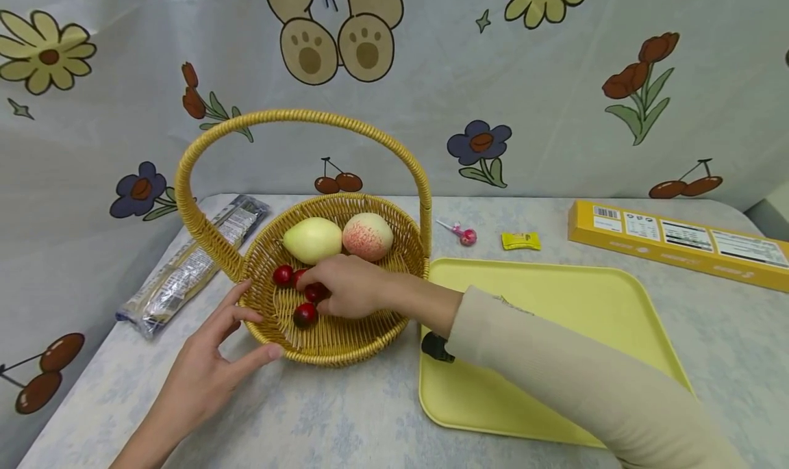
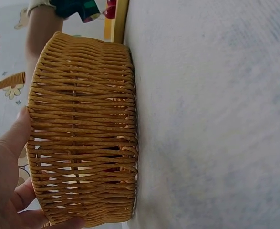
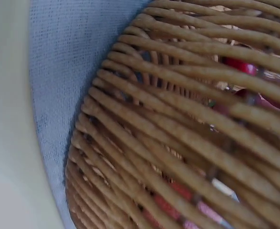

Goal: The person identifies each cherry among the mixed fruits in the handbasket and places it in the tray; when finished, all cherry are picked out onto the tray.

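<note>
A round wicker basket [image 1: 345, 349] with a tall arched handle holds a pale yellow-green pear [image 1: 313, 240], a pink-speckled peach [image 1: 368, 237] and several small dark-red round fruits [image 1: 305, 315]. My right hand [image 1: 354, 287] reaches into it from the right, thumb and fingers pinching one dark-red fruit [image 1: 314, 292] among the others. At the basket's left front, my left hand [image 1: 209, 359] is spread, its thumb and fingertips touching the rim. The left wrist view shows that thumb [image 2: 18, 131] against the woven side; in the right wrist view the basket wall hides my right fingers.
A yellow tray [image 1: 555, 359] lies under my right forearm. Behind it are a pink lollipop [image 1: 467, 237], a small yellow wrapped packet [image 1: 520, 241] and a long yellow box [image 1: 678, 243]. Left of the basket lies a long clear plastic package [image 1: 191, 270]. A patterned cloth hangs behind.
</note>
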The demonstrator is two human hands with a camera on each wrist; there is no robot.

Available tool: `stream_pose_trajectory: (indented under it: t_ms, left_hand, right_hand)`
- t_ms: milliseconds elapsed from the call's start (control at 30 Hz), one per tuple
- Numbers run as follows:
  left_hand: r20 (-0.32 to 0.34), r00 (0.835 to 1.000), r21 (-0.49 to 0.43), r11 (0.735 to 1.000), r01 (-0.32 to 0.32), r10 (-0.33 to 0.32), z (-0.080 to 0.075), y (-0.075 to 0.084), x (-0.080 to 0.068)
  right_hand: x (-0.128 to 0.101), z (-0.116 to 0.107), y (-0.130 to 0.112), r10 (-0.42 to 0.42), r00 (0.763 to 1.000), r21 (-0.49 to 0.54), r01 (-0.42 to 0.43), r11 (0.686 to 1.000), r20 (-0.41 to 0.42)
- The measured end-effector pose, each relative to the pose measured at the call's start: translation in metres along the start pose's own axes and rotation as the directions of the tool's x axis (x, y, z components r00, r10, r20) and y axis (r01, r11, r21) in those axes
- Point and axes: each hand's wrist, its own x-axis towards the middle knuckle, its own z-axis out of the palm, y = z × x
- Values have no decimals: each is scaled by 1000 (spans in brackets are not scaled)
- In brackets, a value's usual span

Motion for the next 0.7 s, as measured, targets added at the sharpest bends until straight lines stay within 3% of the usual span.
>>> stream_pose_trajectory:
  t_ms: [267,433,700]
  left_hand:
    - [6,1000,-3,1000,10,-10,0,0,-1]
    - [8,1000,6,1000,13,-13,0,0,0]
    - [-7,1000,22,1000,-16,16,0,-2,0]
  right_hand:
    - [-17,-11,0,-45,993,85,55,995,-112]
    - [-34,-14,2,-83,972,164,120,979,-219]
    - [-62,-19,10,-101,949,173,158,972,-300]
